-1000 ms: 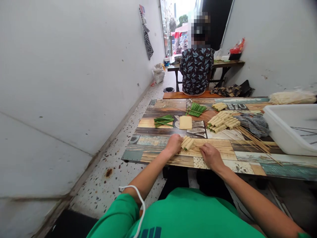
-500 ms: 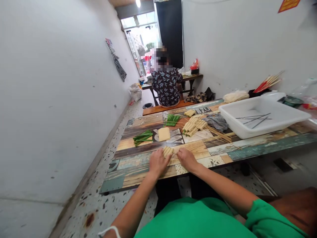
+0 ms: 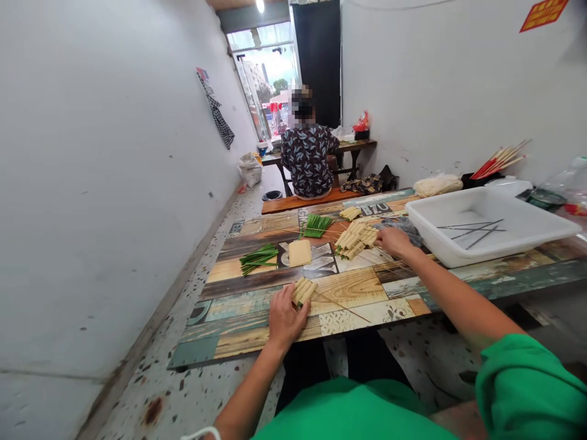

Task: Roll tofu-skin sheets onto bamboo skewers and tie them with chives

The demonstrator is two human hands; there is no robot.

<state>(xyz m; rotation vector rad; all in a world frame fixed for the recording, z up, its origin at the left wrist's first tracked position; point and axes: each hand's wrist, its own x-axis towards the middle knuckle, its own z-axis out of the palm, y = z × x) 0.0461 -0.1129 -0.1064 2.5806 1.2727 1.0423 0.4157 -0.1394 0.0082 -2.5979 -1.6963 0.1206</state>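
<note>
My left hand (image 3: 285, 315) is wrapped round a short row of pale yellow rolls (image 3: 304, 292) with green filling at their ends, like tofu skin round chives. A thin wooden skewer (image 3: 343, 307) sticks out of these rolls to the right. My right hand (image 3: 395, 242) reaches to the right end of a heap of similar rolls (image 3: 355, 239), over the loose skewers. Its fingers are drawn together, and what they pinch is hidden. A stack of square yellow sheets (image 3: 299, 253) lies between cut green stalks (image 3: 258, 260) and another green bunch (image 3: 317, 225).
On the right of the patterned table (image 3: 257, 305) stands a white tray (image 3: 458, 256) holding several dark sticks. A grey cloth (image 3: 406, 228) lies beside it. Red-tipped sticks (image 3: 498, 164) stand behind. Beyond the table a person (image 3: 306, 160) sits on a bench, back turned.
My right hand has left the rolls in front of me and moved right and away to the heap. My left hand stays on the rolls, whose skewer now shows.
</note>
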